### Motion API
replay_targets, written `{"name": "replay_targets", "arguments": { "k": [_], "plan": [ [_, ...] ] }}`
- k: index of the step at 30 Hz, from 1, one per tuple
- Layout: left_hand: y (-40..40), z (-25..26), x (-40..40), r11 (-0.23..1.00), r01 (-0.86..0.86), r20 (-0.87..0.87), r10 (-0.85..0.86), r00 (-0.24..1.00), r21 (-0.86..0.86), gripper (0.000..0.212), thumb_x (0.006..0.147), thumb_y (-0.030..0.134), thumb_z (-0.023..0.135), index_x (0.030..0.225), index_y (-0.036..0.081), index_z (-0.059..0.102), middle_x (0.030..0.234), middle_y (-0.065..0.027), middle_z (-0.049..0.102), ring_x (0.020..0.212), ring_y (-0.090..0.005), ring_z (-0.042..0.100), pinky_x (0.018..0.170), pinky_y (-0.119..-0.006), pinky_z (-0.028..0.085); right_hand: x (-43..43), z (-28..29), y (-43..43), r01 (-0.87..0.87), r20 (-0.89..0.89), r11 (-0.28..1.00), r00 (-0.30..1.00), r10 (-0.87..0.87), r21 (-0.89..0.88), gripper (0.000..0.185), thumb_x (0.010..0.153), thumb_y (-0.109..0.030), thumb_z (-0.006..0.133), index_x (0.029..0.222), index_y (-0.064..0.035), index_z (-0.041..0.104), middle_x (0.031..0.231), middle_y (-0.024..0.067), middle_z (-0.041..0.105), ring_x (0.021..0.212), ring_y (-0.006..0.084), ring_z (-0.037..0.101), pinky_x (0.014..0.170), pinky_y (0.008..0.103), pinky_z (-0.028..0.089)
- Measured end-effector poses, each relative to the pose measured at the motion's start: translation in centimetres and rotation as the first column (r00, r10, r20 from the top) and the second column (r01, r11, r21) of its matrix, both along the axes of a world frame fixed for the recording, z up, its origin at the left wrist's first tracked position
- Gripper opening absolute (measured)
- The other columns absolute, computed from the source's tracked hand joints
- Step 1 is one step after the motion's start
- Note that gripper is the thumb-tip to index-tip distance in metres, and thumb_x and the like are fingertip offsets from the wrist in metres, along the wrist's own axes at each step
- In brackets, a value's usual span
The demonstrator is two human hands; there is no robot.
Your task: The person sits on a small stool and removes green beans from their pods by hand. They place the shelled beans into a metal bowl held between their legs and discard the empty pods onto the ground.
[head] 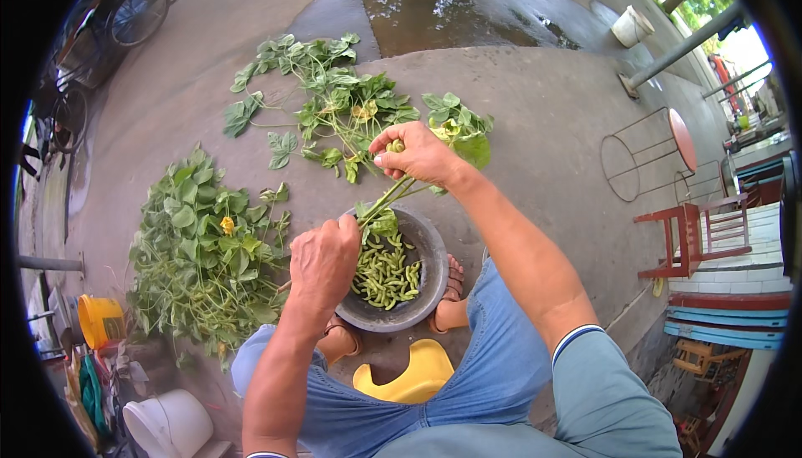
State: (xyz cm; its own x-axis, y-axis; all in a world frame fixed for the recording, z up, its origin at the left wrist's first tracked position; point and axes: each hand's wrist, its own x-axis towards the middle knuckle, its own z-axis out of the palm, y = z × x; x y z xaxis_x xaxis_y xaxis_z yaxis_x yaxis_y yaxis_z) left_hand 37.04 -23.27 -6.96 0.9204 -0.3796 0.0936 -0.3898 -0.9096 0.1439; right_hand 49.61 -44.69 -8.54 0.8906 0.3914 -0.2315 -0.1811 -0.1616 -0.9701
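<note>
My left hand is closed around the lower stems of a green bean plant, which slants up and right over a basin. Farther up along the stems, my right hand pinches some plump green pods between thumb and fingers. Leaves of the plant show beyond that wrist and just above the basin. The round dark grey basin stands on the ground between my feet and holds many loose green pods, which look like edamame. My left hand hides part of its left rim.
A heap of leafy bean plants lies at the left, with more stripped-looking plants ahead. I sit on a yellow plastic stool. A white bucket, a yellow bucket, a red wooden chair and a puddle surround me.
</note>
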Motion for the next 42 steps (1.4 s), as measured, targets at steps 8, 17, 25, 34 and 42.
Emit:
{"name": "replay_targets", "arguments": {
  "k": [8, 17, 25, 34, 42],
  "plan": [
    [-1.3, 0.7, -0.1, 0.968, -0.172, -0.336, 0.103, 0.936, -0.182, 0.032, 0.095, 0.030, 0.062, 0.090, -0.002, 0.060, 0.082, -0.0252, 0.068, 0.078, -0.0457, 0.066, 0.071, -0.054, 0.050, -1.3, -0.8, 2.9, 0.170, 0.194, 0.973, 0.971, -0.138, -0.157, 0.024, 0.082, -0.021, 0.077, 0.094, 0.0004, 0.073, 0.078, -0.0002, 0.066, 0.069, 0.0065, 0.056, 0.064, 0.0251, 0.047],
    [-1.6, -0.5, 0.5, 0.935, -0.198, -0.389, 0.072, 0.919, -0.295, 0.040, 0.098, 0.034, 0.060, 0.084, -0.002, 0.066, 0.071, -0.0281, 0.064, 0.074, -0.0487, 0.064, 0.069, -0.056, 0.049, -2.7, -1.8, 6.1, 0.361, 0.366, 0.929, 0.878, -0.308, -0.082, 0.025, 0.086, -0.024, 0.069, 0.085, 0.0007, 0.071, 0.065, 0.0057, 0.067, 0.059, 0.0151, 0.061, 0.058, 0.0303, 0.050],
    [-3.8, 0.3, 0.2, 0.965, -0.117, -0.210, 0.067, 0.975, -0.235, 0.035, 0.100, 0.026, 0.056, 0.079, 0.000, 0.064, 0.069, -0.0238, 0.066, 0.068, -0.0430, 0.068, 0.063, -0.052, 0.053, 0.5, -3.2, 4.3, 0.665, 0.135, 0.730, 0.718, -0.683, 0.158, 0.017, 0.088, -0.015, 0.070, 0.078, -0.0002, 0.069, 0.063, -0.0055, 0.056, 0.052, 0.0021, 0.044, 0.046, 0.0223, 0.033],
    [-2.9, 2.0, -1.8, 0.966, -0.151, -0.280, 0.088, 0.956, -0.210, 0.040, 0.102, 0.030, 0.055, 0.077, 0.000, 0.063, 0.069, -0.0242, 0.066, 0.068, -0.0428, 0.068, 0.062, -0.052, 0.052, 6.9, -9.0, -7.6, 0.948, 0.001, 0.298, 0.300, -0.954, 0.113, 0.020, 0.086, -0.018, 0.070, 0.073, -0.0066, 0.060, 0.057, -0.0043, 0.044, 0.043, 0.0063, 0.036, 0.038, 0.0290, 0.025],
    [1.9, 0.6, 3.4, 0.804, -0.362, -0.203, 0.301, 0.932, -0.472, 0.047, 0.103, 0.034, 0.054, 0.077, -0.004, 0.062, 0.067, -0.0250, 0.062, 0.063, -0.0431, 0.062, 0.062, -0.051, 0.048, 2.3, -1.9, -5.7, 0.392, 0.194, 0.890, 0.916, -0.352, -0.234, 0.022, 0.085, -0.021, 0.068, 0.068, -0.0067, 0.063, 0.061, -0.0014, 0.055, 0.048, 0.0078, 0.044, 0.043, 0.0310, 0.035]
  ]
}}
